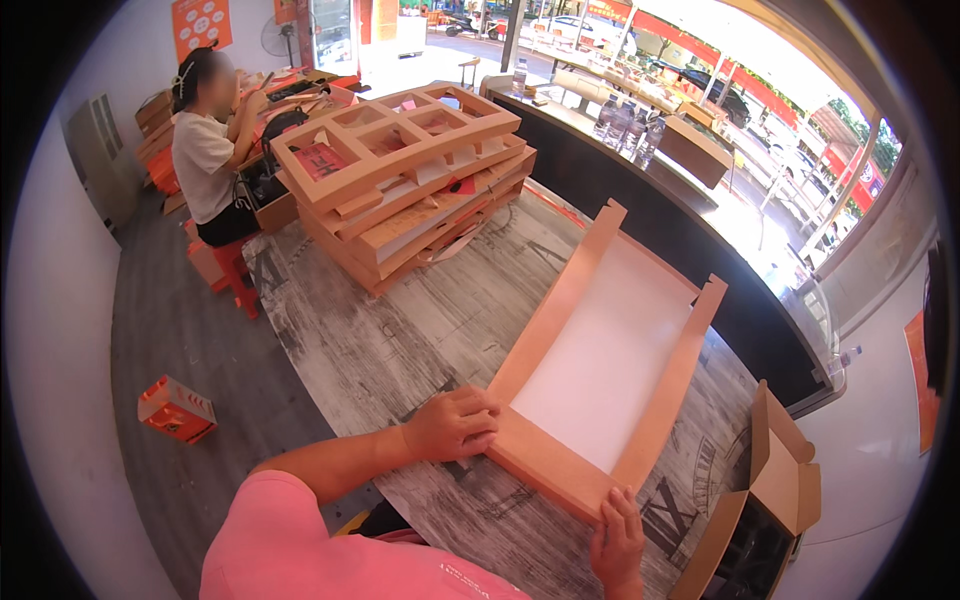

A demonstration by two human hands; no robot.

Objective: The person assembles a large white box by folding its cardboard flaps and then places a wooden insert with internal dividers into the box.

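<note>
A shallow brown cardboard tray (560, 310) with folded side walls and a white bottom lies slanted on the table in front of me. Its far end has no wall across it, and the two long sides run out as notched flaps there. My left hand (452, 422) is closed, fingers curled, at the tray's near left corner. At the near right corner, my right hand (618, 540) grips the edge with bent fingers on the outer wall; its thumb is hard to make out.
Stacked cardboard trays (400, 150), the top one divided into compartments, stand at the table's far left. An open carton (745, 535) with dark contents is at lower right. Water bottles (625, 128) line a counter. Another person (212, 150) sits at far left; an orange box (178, 410) lies on the floor.
</note>
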